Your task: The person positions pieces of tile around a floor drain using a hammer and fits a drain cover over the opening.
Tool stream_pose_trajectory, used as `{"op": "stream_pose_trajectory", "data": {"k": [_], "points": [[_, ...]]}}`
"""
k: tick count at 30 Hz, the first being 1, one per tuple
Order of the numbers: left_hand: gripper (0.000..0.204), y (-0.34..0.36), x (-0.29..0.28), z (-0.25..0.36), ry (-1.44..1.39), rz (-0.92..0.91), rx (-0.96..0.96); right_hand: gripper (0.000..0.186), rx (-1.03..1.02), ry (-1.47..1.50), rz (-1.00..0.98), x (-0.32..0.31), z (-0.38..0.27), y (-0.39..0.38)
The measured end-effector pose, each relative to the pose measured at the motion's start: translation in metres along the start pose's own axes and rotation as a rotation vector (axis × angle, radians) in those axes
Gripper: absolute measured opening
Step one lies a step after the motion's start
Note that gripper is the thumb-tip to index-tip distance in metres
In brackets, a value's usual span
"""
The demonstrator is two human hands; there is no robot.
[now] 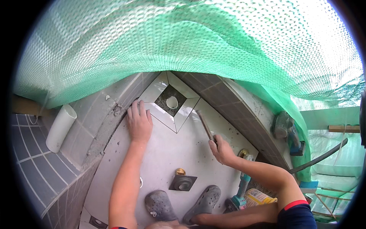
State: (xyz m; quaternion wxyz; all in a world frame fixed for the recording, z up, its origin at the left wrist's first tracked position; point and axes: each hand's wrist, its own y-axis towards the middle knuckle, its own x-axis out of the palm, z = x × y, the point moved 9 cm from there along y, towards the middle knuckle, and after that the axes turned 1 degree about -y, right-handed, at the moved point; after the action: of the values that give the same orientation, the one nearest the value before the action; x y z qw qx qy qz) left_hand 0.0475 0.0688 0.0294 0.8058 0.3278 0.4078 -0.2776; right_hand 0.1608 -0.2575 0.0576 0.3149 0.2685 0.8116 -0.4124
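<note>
Left hand [139, 121]: back upward, fingers extended and slightly parted, clasping nothing visible; the fingertips lie at the left edge of the pale floor [167, 149], at the left corner of the tile frame [186, 113]; the tile frame sits in the far corner of the floor, its mitred white strips set around a dark square recess [164, 97]; a round white pipe end [168, 102] shows inside that recess.

Right hand [223, 150]: fingers curled around one end of a slim, stick-like tool [205, 125]; the tool slants over the floor toward the right corner of the tile frame, inward of the floor's right edge; whether its far tip touches the floor cannot be told.

Near the floor's near edge: two grey clogs [159, 204], worn; a dark square drain plate [183, 183] between and just beyond them, with a brass-coloured ring [180, 171] directly behind it; toward the right edge, a teal power tool [242, 187] beside a yellow-and-white package [259, 197], the latter partly hidden by the leg.

Surroundings: a white pipe length [61, 128], tilted, at the dark-tiled ledge [34, 147] on the left; green netting [164, 42] draped across the far side; a black hose [320, 156] at right.
</note>
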Motion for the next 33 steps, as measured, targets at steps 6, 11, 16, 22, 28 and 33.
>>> {"op": "stream_pose_trajectory", "data": {"k": [6, 11, 16, 22, 28, 33], "points": [[0.025, 0.013, 0.009, -0.01, 0.069, 0.036, 0.017, 0.039, -0.013, 0.254, 0.012, 0.013, -0.066, 0.043], [0.014, 0.026, 0.022, -0.019, 0.181, -0.122, 0.063, 0.037, 0.048, 0.584, 0.011, 0.06, -0.078, 0.083], [0.014, 0.027, 0.017, -0.017, 0.232, -0.212, 0.106, 0.03, 0.193, 1.083, 0.019, 0.1, -0.11, 0.075], [0.026, 0.016, 0.017, -0.022, 0.084, -0.113, 0.045, 0.032, 0.187, 1.301, 0.042, 0.117, -0.136, 0.088], [0.03, 0.011, 0.012, -0.018, -0.087, -0.023, 0.01, 0.029, 0.221, 1.437, 0.039, 0.124, -0.136, 0.088], [0.03, 0.008, 0.01, -0.019, -0.141, -0.014, -0.022, 0.027, 0.204, 1.519, 0.023, 0.126, -0.144, 0.088]]}}
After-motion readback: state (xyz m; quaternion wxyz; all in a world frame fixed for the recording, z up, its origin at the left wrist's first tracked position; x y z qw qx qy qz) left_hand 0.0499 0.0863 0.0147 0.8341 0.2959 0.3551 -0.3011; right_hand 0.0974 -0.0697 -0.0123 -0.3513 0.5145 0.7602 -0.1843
